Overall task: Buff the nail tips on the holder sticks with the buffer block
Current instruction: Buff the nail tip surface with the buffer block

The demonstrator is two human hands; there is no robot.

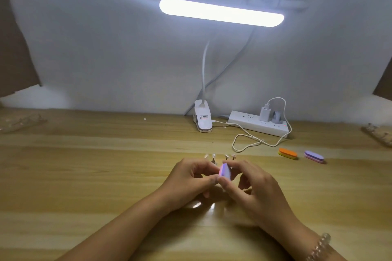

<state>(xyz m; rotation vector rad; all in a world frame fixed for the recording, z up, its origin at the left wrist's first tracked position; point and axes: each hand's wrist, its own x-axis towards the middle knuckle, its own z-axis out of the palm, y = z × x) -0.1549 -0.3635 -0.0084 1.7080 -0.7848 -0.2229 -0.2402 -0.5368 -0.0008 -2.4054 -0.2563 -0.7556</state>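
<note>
left hand (188, 178) clamping the holder sticks (213, 160), right hand (256, 190) pinching the lilac buffer block (225, 172), spare buffers (288, 153) lying at 2 o'clock

The holder sticks (213, 160) were mostly hidden behind the left hand (188, 178), their nail tips (227, 156) too small to tell apart. The right hand (254, 186) covered part of the buffer block (225, 172). The right edge cut off a blurred clear tray (379, 133).

Bar lamp (221, 12) glowing over wooden table (84, 165), clip base (202, 118) sitting at the wall. Power strip (258, 126) lying just right of it, charger (265, 113) plugged in, cable (250, 141) looping forward. Orange pad (288, 153) and purple pad (314, 156) lying nearby, apart.
</note>
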